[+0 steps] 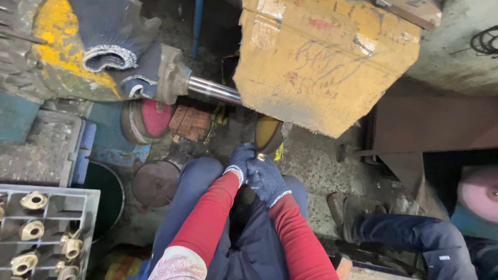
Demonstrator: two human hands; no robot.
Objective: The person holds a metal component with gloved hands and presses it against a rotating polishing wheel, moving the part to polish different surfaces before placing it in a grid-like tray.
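Person's own body, head view.

Arms: two, both in red sleeves, rising from the bottom edge and converging toward mid-frame. The left forearm runs up and to the right; the right forearm runs up and to the left. A pale patterned cuff covers the left arm near the bottom edge.

Hands: both in dark blue knitted gloves with light cuffs. The left hand [240, 157] is curled, fingers bent inward. The right hand [265, 179] lies just beside it, touching it, fingers folded toward the left hand. What they grip cannot be told.

Legs: knees in dark blue trousers, spread apart beneath the forearms.
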